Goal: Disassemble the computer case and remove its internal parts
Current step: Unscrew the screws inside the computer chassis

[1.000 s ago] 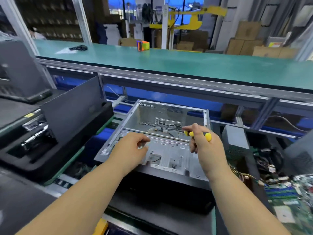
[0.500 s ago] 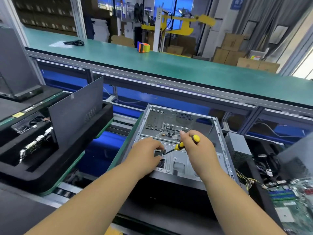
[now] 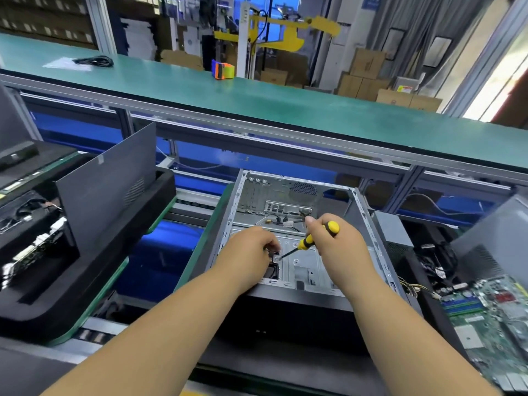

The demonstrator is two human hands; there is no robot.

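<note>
— Grey steel is all that shows inside your computer case (image 3: 288, 195), lying open-side-up at the middle of the bench, just near of the long green conveyor (image 3: 285, 110). Where's your right hand?

— Your right hand (image 3: 340, 241) is curled round the yellow-and-black screwdriver (image 3: 310, 241), handle up by the thumb, shaft slanting down and left.

— And the tip?

— It meets a small part on the case floor, right beside the fingertips of your left hand (image 3: 251, 250). Those fingers are bent down onto that spot; whether they pinch something I cannot tell, the knuckles hide it.

— Anything loose in there?

— A few cables (image 3: 281, 221) lie along the far wall, under the I/O shield (image 3: 274, 207).

— Around you?

— On your left a dark side panel (image 3: 108, 187) stands upright in a black foam tray (image 3: 94, 281). At the near right lies a green motherboard (image 3: 491, 318), with a tangle of wires (image 3: 434, 261) just beyond it.
</note>
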